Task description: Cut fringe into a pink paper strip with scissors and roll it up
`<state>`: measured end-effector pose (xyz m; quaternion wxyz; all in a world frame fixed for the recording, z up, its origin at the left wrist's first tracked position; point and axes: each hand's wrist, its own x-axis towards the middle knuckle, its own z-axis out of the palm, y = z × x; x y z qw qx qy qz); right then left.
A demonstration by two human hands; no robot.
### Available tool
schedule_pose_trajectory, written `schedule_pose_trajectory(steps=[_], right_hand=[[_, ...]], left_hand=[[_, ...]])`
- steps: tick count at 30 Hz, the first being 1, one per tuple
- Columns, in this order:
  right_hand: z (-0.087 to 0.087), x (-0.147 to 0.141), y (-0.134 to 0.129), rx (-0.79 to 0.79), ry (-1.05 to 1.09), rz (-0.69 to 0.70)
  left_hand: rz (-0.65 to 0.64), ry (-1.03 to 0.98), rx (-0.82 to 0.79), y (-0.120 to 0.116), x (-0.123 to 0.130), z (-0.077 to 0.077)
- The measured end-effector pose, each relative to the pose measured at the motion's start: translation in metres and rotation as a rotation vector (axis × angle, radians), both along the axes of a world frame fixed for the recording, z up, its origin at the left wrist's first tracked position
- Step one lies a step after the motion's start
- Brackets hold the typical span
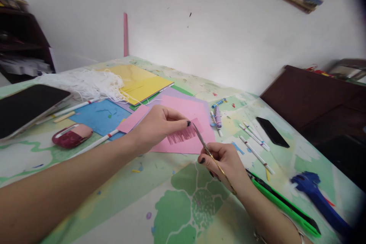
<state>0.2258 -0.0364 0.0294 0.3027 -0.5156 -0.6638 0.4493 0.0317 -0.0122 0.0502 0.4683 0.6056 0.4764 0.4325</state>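
Pinched in my left hand [162, 124] is a pink paper strip [180, 134] whose lower edge is cut into a fine fringe. My right hand [221, 160] grips a pair of gold-handled scissors [206, 146]. Their blades point up and to the left, with the tips at the strip's right end; I cannot tell whether they are cutting into it. Behind the strip lies a larger pink sheet [185, 106], resting on a lilac one [174, 93]. A plain pink piece [134, 119] shows just behind my left wrist.
White yarn [85, 84], yellow sheets [143, 84] and a blue sheet [100, 114] lie back left, near a dark tablet-like device [28, 106]. On the right are paper sticks [256, 154], a black phone [272, 132], a green box cutter [286, 206] and a blue tool [317, 198].
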Motion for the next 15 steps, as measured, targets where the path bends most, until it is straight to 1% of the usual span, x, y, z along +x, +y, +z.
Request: schedule_pose_trajectory(steps=[8,15], right_hand=[[0.0005,-0.0013,-0.0002,-0.034,0.024,-0.019],[0.001,-0.002,-0.0001,-0.032,0.015,-0.037]], left_hand=[[-0.007,-0.013,0.005,0.0003,-0.0006,-0.001],[-0.013,-0.032,-0.003,0.0008,-0.0002,-0.0012]])
